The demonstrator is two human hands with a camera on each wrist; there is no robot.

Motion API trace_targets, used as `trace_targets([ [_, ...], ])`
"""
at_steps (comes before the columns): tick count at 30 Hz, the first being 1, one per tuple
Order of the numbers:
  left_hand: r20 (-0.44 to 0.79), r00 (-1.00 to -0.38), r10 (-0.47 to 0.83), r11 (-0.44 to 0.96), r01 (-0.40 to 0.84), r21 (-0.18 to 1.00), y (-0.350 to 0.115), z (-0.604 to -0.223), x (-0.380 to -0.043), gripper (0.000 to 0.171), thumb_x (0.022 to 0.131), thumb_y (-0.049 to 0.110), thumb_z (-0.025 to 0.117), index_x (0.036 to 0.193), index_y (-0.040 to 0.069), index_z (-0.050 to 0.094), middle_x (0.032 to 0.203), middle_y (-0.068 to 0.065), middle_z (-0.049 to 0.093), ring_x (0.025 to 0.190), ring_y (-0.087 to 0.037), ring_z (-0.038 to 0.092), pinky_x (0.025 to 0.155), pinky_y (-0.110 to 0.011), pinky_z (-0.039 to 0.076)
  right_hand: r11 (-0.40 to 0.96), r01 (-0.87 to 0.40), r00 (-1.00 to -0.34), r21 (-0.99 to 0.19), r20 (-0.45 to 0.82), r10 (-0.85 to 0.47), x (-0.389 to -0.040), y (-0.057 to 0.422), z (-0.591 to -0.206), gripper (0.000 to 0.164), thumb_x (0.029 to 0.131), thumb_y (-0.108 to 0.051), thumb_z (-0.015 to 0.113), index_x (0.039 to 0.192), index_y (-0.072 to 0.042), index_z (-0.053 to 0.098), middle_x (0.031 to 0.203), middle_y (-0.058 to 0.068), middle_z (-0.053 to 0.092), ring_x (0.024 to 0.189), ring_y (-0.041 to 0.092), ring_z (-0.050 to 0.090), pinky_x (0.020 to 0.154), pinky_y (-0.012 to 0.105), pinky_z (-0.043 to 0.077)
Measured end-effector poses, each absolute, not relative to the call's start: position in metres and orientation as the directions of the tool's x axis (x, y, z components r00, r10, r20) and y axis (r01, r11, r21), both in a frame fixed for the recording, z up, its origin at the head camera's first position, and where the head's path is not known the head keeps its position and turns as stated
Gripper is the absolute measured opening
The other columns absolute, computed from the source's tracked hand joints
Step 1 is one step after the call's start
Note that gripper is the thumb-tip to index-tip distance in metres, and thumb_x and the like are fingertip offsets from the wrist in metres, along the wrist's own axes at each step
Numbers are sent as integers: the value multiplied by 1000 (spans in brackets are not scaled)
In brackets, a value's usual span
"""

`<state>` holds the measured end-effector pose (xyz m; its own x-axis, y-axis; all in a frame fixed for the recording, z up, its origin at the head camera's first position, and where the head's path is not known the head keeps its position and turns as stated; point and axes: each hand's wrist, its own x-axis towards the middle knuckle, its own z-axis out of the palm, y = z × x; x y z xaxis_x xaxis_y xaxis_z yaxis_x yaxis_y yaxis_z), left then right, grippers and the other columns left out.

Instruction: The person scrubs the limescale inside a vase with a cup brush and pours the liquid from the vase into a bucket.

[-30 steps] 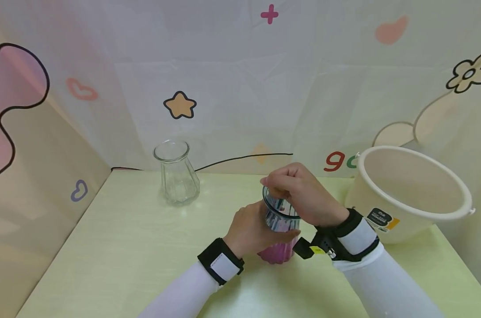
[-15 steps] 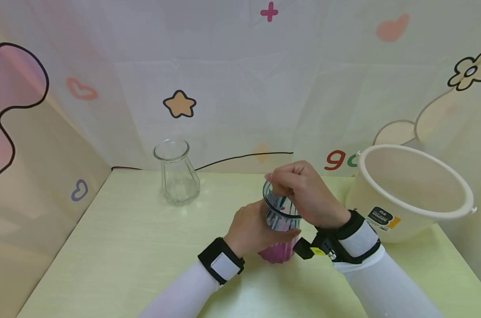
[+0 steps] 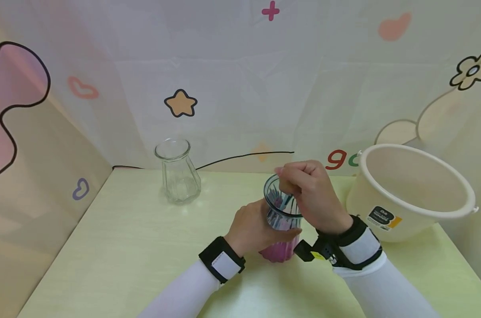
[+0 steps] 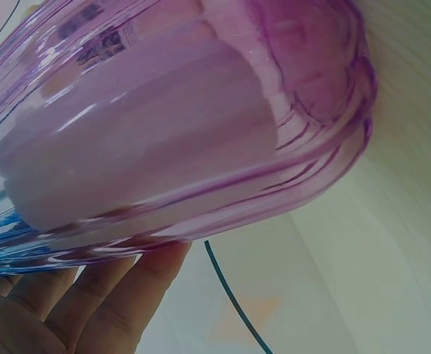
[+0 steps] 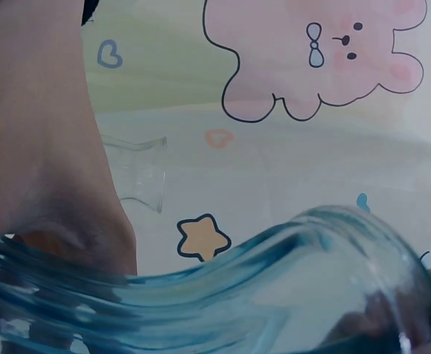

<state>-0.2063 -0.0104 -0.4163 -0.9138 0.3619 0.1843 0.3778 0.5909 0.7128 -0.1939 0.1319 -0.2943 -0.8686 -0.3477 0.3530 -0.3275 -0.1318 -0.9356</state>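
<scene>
Pink-blue vase (image 3: 279,251) is gripped by left hand (image 3: 251,226); right hand (image 3: 315,194) bent at its mouth, hold cannot be told. Label (image 3: 383,218) on bucket (image 3: 417,225) unreadable.

The blue-to-pink ribbed glass vase (image 3: 283,222) is held mouth-up.

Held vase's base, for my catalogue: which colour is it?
The base is pinkish purple, clearest in left wrist view.

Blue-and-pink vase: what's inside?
Left wrist view: a pale shape shows through the vase; inside or behind, can't tell. Head view: bluish streaks at the mouth, glass ridges or something thin. The right hand covers part of the opening, hiding what's beneath.
</scene>
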Motion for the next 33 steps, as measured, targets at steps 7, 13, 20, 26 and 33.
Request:
trace_targets([
  [7, 202, -903, 379, 580, 402, 709, -10, -417, -208, 65, 78, 60, 83, 123, 21, 59, 99, 6, 75, 83, -5, 69, 68, -20, 55, -148, -394, -867, -907, 420, -269, -191, 130, -295, 46, 103, -3, 43, 59, -5, 30, 60, 8, 22, 58, 28, 29, 83, 37, 41],
  [13, 198, -905, 376, 582, 397, 710, -10, -417, -208, 66, 77, 60, 83, 125, 22, 58, 101, 6, 75, 85, -6, 70, 69, -21, 55, -180, -420, -858, -889, 454, -239, -190, 129, -295, 45, 102, -1, 42, 58, -5, 29, 61, 8, 20, 56, 26, 25, 81, 37, 39],
  [20, 182, -910, 373, 578, 382, 722, -10, -416, -208, 65, 77, 61, 83, 124, 23, 58, 103, 7, 76, 88, -6, 71, 72, -23, 56, -213, -470, -832, -856, 511, -218, -186, 131, -288, 47, 103, -1, 42, 58, -6, 29, 61, 7, 18, 54, 24, 21, 67, 35, 32],
  [26, 185, -910, 370, 595, 385, 705, -9, -416, -208, 67, 77, 62, 83, 126, 23, 58, 104, 7, 76, 86, -5, 71, 71, -23, 56, -237, -527, -793, -816, 573, -208, -179, 135, -277, 48, 103, 0, 44, 57, -5, 30, 60, 6, 19, 54, 22, 21, 60, 37, 24],
  [33, 197, -911, 362, 603, 390, 695, -9, -417, -208, 71, 77, 63, 82, 129, 23, 58, 108, 5, 77, 91, -9, 73, 71, -24, 56, -235, -576, -760, -783, 618, -200, -175, 138, -269, 49, 101, 4, 45, 55, -5, 32, 59, 5, 18, 52, 21, 21, 57, 33, 24],
])
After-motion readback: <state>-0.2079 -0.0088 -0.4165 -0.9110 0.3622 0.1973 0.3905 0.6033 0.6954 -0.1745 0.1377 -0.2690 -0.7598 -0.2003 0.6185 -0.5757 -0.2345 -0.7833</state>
